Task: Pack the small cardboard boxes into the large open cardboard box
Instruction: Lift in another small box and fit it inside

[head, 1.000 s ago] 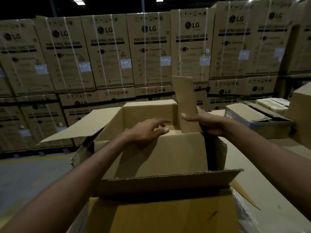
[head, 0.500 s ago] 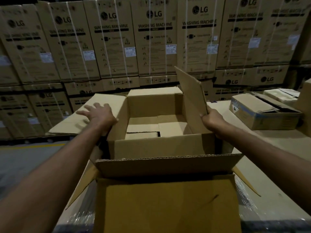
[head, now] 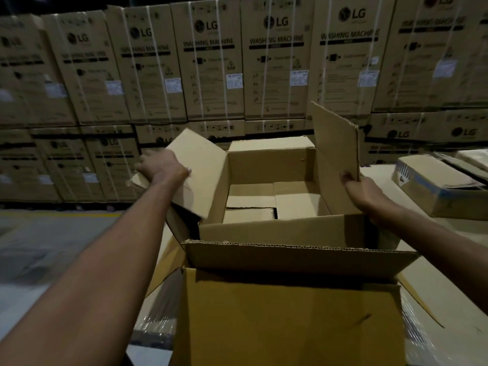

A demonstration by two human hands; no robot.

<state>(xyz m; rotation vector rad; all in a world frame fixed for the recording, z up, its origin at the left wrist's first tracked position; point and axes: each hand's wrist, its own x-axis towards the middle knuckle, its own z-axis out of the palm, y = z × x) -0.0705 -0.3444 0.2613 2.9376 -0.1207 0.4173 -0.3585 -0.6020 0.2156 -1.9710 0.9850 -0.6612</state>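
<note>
The large open cardboard box (head: 280, 233) stands in front of me with all its flaps out. Several small cardboard boxes (head: 253, 199) lie flat on its bottom. My left hand (head: 161, 166) grips the outer edge of the left flap (head: 200, 175), which tilts upward. My right hand (head: 361, 191) holds the lower near edge of the right flap (head: 335, 143), which stands almost upright. The near flap (head: 295, 257) folds out toward me.
A closed brown box (head: 287, 318) sits right below the open one, close to me. A blue-and-white carton (head: 438, 188) lies on the wrapped surface at right. Stacked washing-machine cartons (head: 274, 62) wall off the back. Grey floor (head: 52, 239) lies at left.
My left hand left the box's inside, went out to the left flap and now lifts it by its edge. The right hand stayed on the right flap. The view tilted down.
</note>
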